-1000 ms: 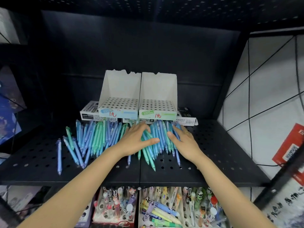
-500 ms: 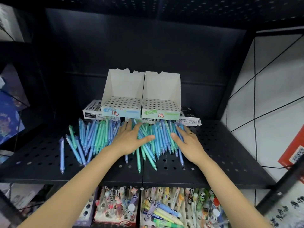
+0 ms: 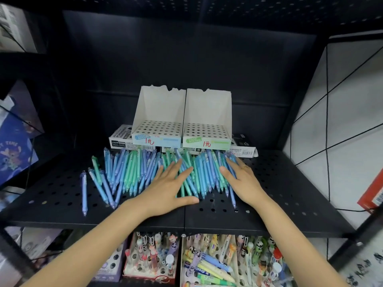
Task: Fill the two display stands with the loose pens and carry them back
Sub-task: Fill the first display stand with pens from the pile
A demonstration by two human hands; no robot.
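pressing flat fingers, left hand (image 3: 165,189), right hand (image 3: 244,183), on pens (image 3: 128,170); stands (image 3: 157,129) unfilled.

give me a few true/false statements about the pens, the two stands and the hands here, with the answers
1. Both display stands already hold pens. False: every hole in the left stand and the right stand is empty.
2. The loose pens lie on the black perforated shelf in front of the stands. True.
3. The left hand grips a single pen. False: it rests flat on the pile, fingers straight.
4. The right hand lies flat on the pens and wears a ring. True.
5. One pen lies apart at the left end of the pile. True.
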